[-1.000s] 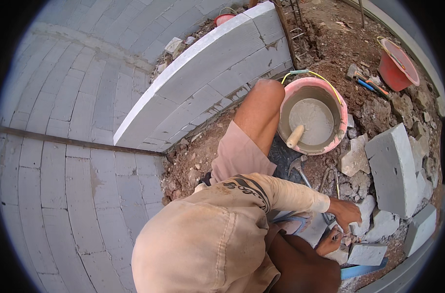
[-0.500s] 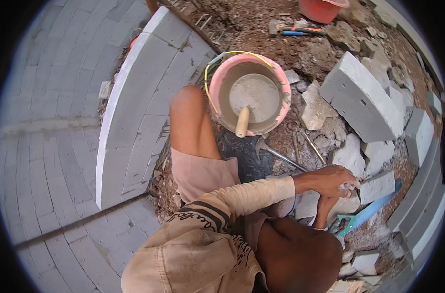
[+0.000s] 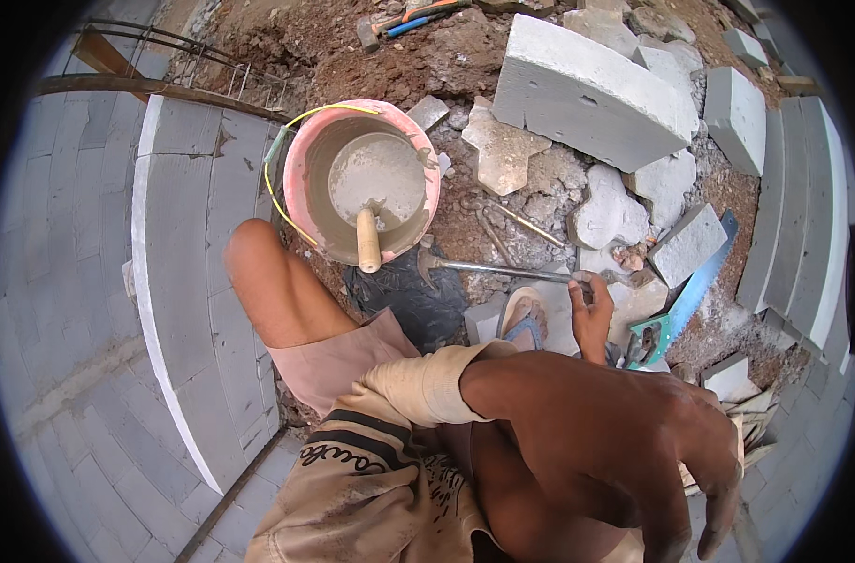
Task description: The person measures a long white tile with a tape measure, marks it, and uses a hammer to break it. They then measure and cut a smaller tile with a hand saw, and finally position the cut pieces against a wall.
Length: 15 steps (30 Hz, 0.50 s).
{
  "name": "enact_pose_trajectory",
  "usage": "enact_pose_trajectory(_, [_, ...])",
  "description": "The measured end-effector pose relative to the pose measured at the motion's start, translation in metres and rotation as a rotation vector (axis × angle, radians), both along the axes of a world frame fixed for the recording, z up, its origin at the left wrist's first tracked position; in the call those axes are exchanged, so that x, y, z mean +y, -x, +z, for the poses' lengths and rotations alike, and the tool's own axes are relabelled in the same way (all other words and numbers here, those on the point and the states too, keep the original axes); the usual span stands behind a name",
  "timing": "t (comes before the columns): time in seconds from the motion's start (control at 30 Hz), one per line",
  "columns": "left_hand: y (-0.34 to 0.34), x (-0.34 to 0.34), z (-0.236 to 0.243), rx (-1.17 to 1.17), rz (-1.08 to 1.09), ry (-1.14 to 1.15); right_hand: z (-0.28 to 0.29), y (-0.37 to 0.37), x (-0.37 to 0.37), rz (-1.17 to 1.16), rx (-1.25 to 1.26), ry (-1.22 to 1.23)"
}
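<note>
Large in the foreground, my left hand [image 3: 625,441] hangs over my knee, its fingers loosely apart and nothing visible in them. Beyond it, my right hand [image 3: 592,314] has its thumb and fingers closed at the handle end of a claw hammer [image 3: 503,269]. The hammer's head rests by a black plastic sheet [image 3: 413,305]. Just right of that hand lies a handsaw [image 3: 700,286] with a teal handle and blue blade, beside a small grey block [image 3: 687,246]. A pink bucket [image 3: 301,174] of wet grey mortar stands to the left, a wooden-handled tool [image 3: 367,244] leaning in it.
A low grey block wall [image 3: 188,281] runs along my left. Large pale blocks [image 3: 592,94] and broken paving pieces [image 3: 507,150] lie ahead; more blocks [image 3: 803,206] stack at right. Another hammer [image 3: 366,36] lies at the far edge. My sandalled foot [image 3: 526,314] is near the claw hammer.
My hands, formerly together by the small block, have separated. The left has come back toward me and opened; the right has gone to the hammer handle. The view has shifted right.
</note>
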State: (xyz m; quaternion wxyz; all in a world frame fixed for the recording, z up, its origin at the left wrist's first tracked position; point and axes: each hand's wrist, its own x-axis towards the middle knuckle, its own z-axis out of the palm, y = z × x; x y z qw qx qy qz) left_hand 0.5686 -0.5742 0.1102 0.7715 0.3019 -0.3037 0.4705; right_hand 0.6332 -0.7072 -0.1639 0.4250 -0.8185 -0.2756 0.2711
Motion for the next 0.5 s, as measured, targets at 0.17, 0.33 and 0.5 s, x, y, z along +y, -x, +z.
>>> enact_pose_trajectory(0.17, [0.040, 0.051, -0.055, 0.454, -0.125, -0.383, 0.017, -0.010, -0.004, 0.071, -0.066, 0.153])
enact_pose_trajectory(0.33, [0.077, 0.099, -0.070, 1.049, 0.164, -0.573, 0.022, -0.012, -0.002, 0.042, -0.086, -0.025])
enact_pose_trajectory(0.5, [0.110, 0.146, -0.030, 1.159, 0.924, -0.426, 0.013, -0.005, -0.007, 0.050, -0.107, 0.024])
